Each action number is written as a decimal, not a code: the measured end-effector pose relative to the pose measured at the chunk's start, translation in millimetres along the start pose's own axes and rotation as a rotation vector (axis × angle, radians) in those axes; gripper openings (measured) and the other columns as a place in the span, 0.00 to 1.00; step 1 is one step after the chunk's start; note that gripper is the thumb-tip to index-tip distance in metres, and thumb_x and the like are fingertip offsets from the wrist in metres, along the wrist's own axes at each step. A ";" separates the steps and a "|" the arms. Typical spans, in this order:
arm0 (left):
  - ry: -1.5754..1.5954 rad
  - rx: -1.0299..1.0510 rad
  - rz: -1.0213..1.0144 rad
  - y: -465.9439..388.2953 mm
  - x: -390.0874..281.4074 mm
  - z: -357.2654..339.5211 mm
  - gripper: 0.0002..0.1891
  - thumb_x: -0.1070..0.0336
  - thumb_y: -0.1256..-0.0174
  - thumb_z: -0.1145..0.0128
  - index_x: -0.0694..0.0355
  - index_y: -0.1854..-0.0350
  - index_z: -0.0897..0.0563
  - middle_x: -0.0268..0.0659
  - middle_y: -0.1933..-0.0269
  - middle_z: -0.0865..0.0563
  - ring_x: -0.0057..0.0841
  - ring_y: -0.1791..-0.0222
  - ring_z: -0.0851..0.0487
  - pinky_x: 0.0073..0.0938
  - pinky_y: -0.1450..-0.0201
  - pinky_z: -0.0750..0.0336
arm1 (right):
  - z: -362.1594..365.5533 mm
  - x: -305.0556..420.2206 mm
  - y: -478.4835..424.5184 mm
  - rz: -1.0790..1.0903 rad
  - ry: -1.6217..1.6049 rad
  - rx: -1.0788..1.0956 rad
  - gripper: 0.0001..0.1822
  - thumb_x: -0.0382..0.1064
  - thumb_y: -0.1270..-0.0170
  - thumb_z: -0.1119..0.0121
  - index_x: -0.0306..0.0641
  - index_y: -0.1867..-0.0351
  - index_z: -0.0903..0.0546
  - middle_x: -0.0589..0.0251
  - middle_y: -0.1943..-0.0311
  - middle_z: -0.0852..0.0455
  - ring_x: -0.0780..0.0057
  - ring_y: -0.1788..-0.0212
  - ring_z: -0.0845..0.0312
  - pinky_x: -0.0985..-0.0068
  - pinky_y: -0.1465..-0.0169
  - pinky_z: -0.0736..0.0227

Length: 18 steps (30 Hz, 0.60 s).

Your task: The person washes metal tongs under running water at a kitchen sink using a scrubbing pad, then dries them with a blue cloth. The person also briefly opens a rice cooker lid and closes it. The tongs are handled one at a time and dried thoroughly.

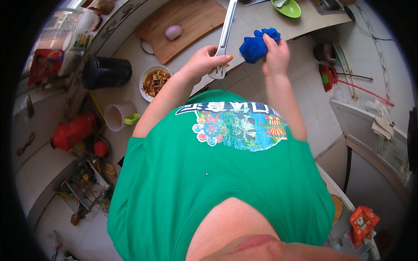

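My left hand (pixel 209 62) is closed around a metal slotted turner (pixel 225 36); its slotted head points towards my body and its handle runs away past the cutting board. A bunched blue cloth (pixel 254 47) is gripped in my right hand (pixel 277 53), beside the turner and apart from it. Beyond my left hand a wooden cutting board (pixel 192 19) lies on the counter, with a peeled purple onion (pixel 173 32) on it. Left of my left forearm stands a white bowl (pixel 142 80) holding cooked food in brown sauce (pixel 156 82).
A black cylindrical container (pixel 107 72), a clear pitcher with a green handle (pixel 119 115) and a red thermos flask (pixel 76 130) are at the left. At the far right of the counter are a green dish (pixel 292 9) with a white spoon and a sink (pixel 329 6).
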<state>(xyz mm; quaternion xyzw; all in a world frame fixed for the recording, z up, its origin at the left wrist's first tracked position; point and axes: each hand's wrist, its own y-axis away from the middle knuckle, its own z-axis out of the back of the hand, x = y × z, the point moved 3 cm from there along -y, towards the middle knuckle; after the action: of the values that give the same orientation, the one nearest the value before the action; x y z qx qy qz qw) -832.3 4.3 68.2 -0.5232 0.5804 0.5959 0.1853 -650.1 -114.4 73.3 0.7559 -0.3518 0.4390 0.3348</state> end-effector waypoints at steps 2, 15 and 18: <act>0.022 -0.044 -0.008 4.7 7.2 0.9 0.23 0.54 0.40 0.30 0.65 0.50 0.20 0.36 0.57 0.14 0.17 0.62 0.17 0.19 0.59 0.24 | -11.9 14.7 26.7 0.070 0.220 0.137 0.12 0.35 0.33 0.36 0.33 0.52 0.20 0.60 0.57 0.15 0.75 0.59 0.18 0.77 0.55 0.22; 0.017 -0.020 -0.141 5.9 -5.5 -4.3 0.24 0.67 0.36 0.35 0.70 0.39 0.23 0.33 0.57 0.15 0.15 0.63 0.18 0.17 0.58 0.23 | -39.2 0.9 7.7 0.744 0.940 0.383 0.16 0.49 0.39 0.30 0.42 0.58 0.18 0.58 0.64 0.18 0.60 0.65 0.18 0.68 0.62 0.20; -0.021 -0.012 -0.109 10.0 -3.8 -3.7 0.23 0.66 0.35 0.35 0.68 0.39 0.23 0.33 0.58 0.15 0.16 0.63 0.18 0.17 0.58 0.23 | -38.9 -1.8 14.8 0.727 0.985 0.476 0.14 0.49 0.39 0.31 0.44 0.59 0.17 0.58 0.63 0.18 0.58 0.64 0.17 0.68 0.62 0.21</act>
<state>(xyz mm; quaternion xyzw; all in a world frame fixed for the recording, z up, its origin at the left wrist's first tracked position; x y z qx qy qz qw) -837.6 -0.1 77.1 -0.5490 0.5454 0.5938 0.2203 -679.6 -90.1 89.7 0.3528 -0.2838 0.8847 0.1107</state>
